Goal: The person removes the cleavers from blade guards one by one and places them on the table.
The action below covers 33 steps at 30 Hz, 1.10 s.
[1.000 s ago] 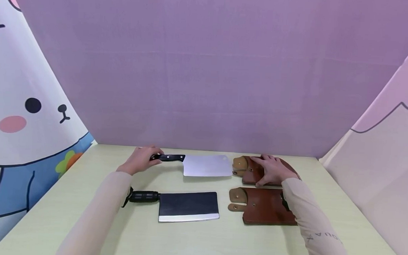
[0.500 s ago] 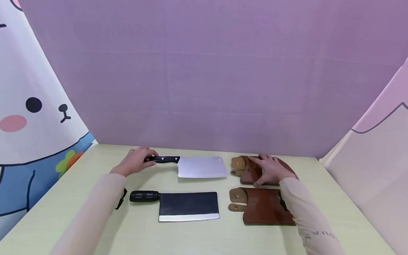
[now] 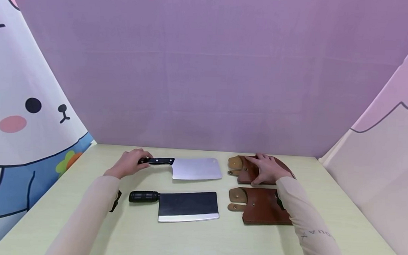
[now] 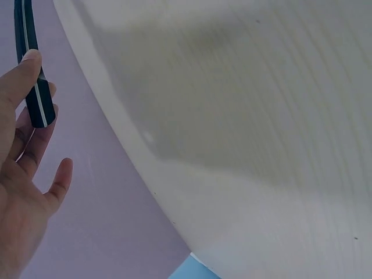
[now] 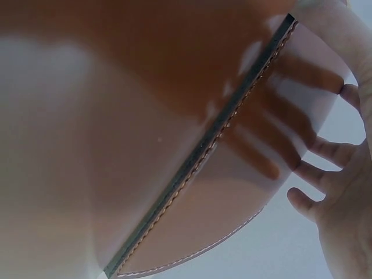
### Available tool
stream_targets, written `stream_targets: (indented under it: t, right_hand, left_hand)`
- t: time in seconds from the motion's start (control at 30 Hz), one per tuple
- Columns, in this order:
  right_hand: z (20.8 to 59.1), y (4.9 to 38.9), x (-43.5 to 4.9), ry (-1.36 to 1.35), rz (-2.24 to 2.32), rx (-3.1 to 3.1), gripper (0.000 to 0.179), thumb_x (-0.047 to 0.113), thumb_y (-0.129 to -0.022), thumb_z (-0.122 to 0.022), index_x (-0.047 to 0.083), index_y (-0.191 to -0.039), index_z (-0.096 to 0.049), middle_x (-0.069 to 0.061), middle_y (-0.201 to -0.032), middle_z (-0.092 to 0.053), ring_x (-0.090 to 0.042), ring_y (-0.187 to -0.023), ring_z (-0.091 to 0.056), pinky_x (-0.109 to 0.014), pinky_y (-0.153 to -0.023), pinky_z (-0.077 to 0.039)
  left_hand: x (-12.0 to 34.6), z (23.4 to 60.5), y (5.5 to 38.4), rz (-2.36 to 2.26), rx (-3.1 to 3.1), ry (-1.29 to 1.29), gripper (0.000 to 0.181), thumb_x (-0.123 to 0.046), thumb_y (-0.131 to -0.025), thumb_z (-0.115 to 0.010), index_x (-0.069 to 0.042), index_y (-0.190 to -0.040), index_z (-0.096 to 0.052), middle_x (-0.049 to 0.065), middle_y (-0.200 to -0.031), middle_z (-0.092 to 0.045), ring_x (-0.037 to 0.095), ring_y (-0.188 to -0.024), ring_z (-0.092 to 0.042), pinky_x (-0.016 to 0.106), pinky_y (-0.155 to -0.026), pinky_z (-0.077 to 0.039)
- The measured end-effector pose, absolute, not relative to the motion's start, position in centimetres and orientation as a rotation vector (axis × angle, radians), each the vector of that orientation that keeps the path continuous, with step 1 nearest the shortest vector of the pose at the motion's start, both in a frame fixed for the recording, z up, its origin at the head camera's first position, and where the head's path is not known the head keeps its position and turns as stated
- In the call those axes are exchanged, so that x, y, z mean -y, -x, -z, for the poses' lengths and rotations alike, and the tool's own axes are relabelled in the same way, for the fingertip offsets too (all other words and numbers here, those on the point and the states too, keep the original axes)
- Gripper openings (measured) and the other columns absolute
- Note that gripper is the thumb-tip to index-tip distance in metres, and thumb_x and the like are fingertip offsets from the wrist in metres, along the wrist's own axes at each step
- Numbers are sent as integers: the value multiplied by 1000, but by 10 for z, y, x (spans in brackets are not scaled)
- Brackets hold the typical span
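My left hand (image 3: 130,164) pinches the black riveted handle of a silver cleaver (image 3: 196,168) at the back of the table. In the left wrist view, thumb and fingers hold the handle's end (image 4: 42,107), with the little finger held off it. At the back right my right hand (image 3: 268,169) spans a curved brown leather sheath (image 3: 245,177), gripping it by its long edges. The right wrist view has fingertips against its rounded edge (image 5: 232,195). Nearer me lie a black-bladed cleaver (image 3: 187,205) and a squarer brown sheath (image 3: 263,212), partly hidden by the right sleeve.
A pale wood-grain table (image 3: 193,243) carries everything. Purple cloth (image 3: 206,75) rises behind its back edge. Cartoon-printed cloth (image 3: 38,144) borders the left side, and a pale printed sheet (image 3: 384,167) the right.
My left hand has drawn the silver cleaver leftward and slightly nearer. The far sheath has shifted a little left with my right hand. The nearer cleaver and sheath have stayed put.
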State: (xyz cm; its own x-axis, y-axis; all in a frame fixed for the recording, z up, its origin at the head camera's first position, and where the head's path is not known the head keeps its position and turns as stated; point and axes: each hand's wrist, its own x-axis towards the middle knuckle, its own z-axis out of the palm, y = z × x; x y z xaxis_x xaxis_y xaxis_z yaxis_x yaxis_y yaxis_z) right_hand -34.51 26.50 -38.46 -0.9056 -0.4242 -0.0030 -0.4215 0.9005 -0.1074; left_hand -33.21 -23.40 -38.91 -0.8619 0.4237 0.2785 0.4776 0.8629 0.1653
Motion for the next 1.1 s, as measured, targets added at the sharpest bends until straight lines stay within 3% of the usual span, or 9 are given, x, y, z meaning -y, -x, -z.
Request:
stream_targets:
  t: [1.1]
  right_hand:
    - [385, 351, -257, 648, 157, -2944, 95, 34, -62, -82, 13, -141, -34, -29, -141, -29, -51, -129, -25, -68, -99, -16]
  left_hand:
    - [238, 402, 331, 301, 2832, 623, 26, -22, -82, -67, -13, -107, -65, 7, -94, -64, 31, -87, -59, 57, -70, -41]
